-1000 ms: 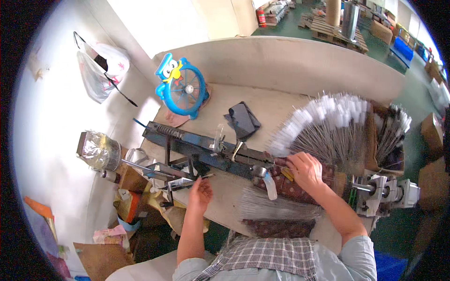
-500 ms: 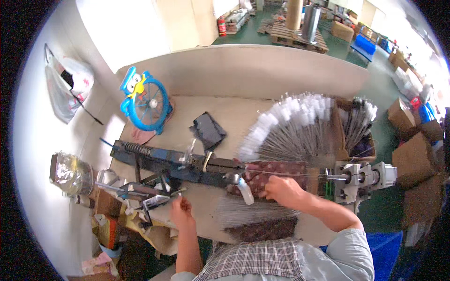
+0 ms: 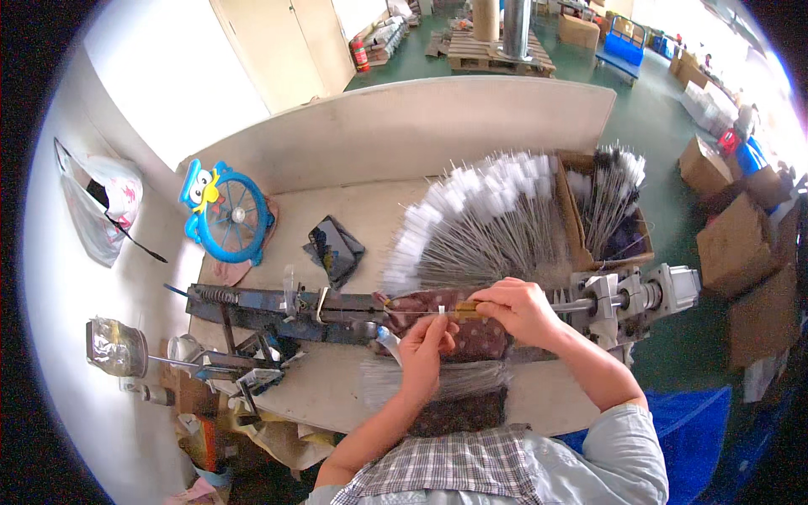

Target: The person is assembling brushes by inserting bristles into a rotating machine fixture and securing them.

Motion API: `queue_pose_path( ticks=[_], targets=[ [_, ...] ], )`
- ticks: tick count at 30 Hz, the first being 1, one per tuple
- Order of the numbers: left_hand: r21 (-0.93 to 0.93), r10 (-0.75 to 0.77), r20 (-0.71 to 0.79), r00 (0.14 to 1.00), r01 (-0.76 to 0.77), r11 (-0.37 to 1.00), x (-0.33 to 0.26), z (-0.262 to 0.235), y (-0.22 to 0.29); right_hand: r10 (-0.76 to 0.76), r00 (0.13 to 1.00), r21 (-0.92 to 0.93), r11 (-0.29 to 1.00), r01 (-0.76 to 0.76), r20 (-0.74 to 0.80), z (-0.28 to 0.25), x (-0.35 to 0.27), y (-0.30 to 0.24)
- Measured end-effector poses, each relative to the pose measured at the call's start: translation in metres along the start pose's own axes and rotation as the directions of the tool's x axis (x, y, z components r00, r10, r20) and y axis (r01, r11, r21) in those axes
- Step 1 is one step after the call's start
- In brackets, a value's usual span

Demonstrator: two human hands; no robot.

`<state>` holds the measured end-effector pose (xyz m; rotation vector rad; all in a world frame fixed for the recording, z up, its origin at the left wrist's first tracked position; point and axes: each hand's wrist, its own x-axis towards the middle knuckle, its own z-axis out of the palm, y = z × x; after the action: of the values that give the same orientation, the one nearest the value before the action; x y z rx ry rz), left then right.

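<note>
Both hands work close together above a dark red dotted cloth (image 3: 488, 345) that drapes over a long dark metal bar (image 3: 252, 307). My left hand (image 3: 422, 352) is closed in a pinch on a small white piece (image 3: 442, 310) that sits on a thin wire. Just to its right, my right hand (image 3: 522, 310) closes on a yellowish-brown strip (image 3: 465, 310), lined up with that wire. Its exact kind is too small to tell. Below the left fingers, a white tube (image 3: 389, 338) shows partly. In front of the cloth lies a bundle of thin wires (image 3: 391, 380).
Many white-tipped wire brushes (image 3: 471, 202) fan out behind the hands, beside a cardboard box (image 3: 576, 215) of more brushes. A motor with a shaft (image 3: 606, 296) stands right. A blue toy-shaped fan (image 3: 231, 215), a black pouch (image 3: 337, 252) and a lever frame (image 3: 244, 362) are leftward.
My left hand has come from beside the lever frame to the middle, next to my right hand. The yellowish-brown strip now shows in my right fingers. The view has turned slightly.
</note>
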<state>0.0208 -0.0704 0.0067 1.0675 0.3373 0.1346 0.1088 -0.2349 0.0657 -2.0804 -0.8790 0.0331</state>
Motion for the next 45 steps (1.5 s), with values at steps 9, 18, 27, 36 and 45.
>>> queue_pose_path(
  ticks=[9,18,27,36,45],
  targets=[
    [0.315,0.036,0.185,0.982,-0.094,0.944,0.003,0.012,-0.002,0.034,0.995,0.232,0.971,-0.055,0.092,-0.012,-0.003,0.006],
    [-0.074,0.015,-0.261,0.965,-0.036,0.997,-0.003,-0.012,0.014,-0.202,0.979,-0.066,0.977,0.201,-0.01,0.006,0.01,-0.011],
    [-0.212,-0.157,-0.194,0.968,0.115,0.97,-0.004,-0.016,0.026,-0.112,0.993,-0.269,0.956,0.117,0.033,0.068,0.046,-0.029],
    [-0.135,-0.14,-0.069,0.988,0.13,0.982,-0.004,-0.022,0.026,0.009,0.993,-0.085,0.996,0.001,0.115,0.063,0.048,-0.028],
    [-0.395,-0.046,-0.24,0.97,-0.054,0.917,0.001,-0.014,0.02,-0.222,0.969,-0.307,0.935,0.18,-0.11,0.074,0.039,-0.045]
  ],
)
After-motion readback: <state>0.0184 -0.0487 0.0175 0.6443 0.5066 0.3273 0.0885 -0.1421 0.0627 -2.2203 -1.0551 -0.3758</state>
